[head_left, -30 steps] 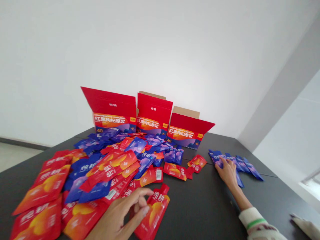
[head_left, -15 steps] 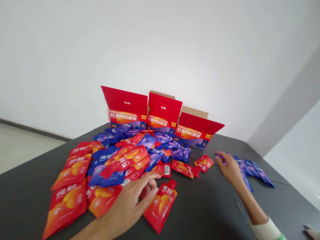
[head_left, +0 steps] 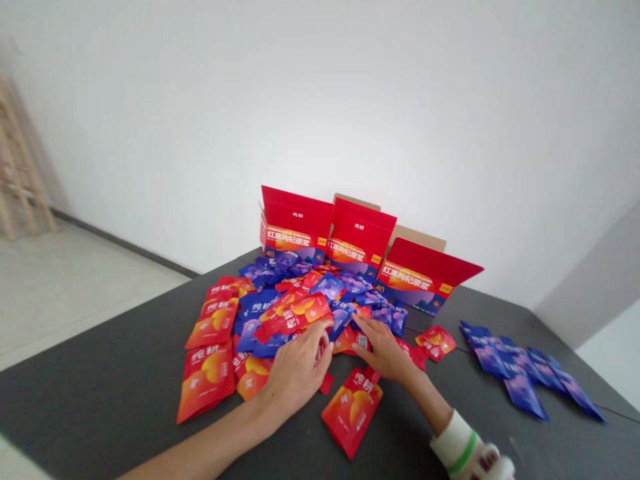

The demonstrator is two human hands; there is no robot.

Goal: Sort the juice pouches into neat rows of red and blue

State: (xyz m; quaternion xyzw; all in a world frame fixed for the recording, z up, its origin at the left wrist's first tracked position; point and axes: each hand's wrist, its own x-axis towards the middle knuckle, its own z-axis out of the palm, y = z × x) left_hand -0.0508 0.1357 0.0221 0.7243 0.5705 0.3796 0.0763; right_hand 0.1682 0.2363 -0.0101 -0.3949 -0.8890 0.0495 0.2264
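Note:
My left hand [head_left: 299,360] is at the front of a mixed pile of pouches, fingers loosely curled and thumb apart, beside a red pouch [head_left: 295,313]. No pouch is plainly gripped in it; its fingertips are partly hidden. My right hand [head_left: 384,350] reaches over the pile's right front with fingers spread, the tips near a blue pouch [head_left: 341,319]. Below the hands, a red pouch with orange fruit print [head_left: 353,408] lies flat on the dark table. At far right lies a group of blue pouches [head_left: 515,363].
Three red printed boxes stand open behind the pile: a left box [head_left: 295,233], a middle box [head_left: 356,243] and a right box [head_left: 415,277]. Stacked red pouches [head_left: 207,373] lie at left. Another red pouch [head_left: 436,343] lies right of my hand. A wooden rack [head_left: 20,160] is at far left.
My right hand has left the blue pouches at far right and come to the pile beside my left hand. My left hand has moved forward toward the pile. The view has turned left.

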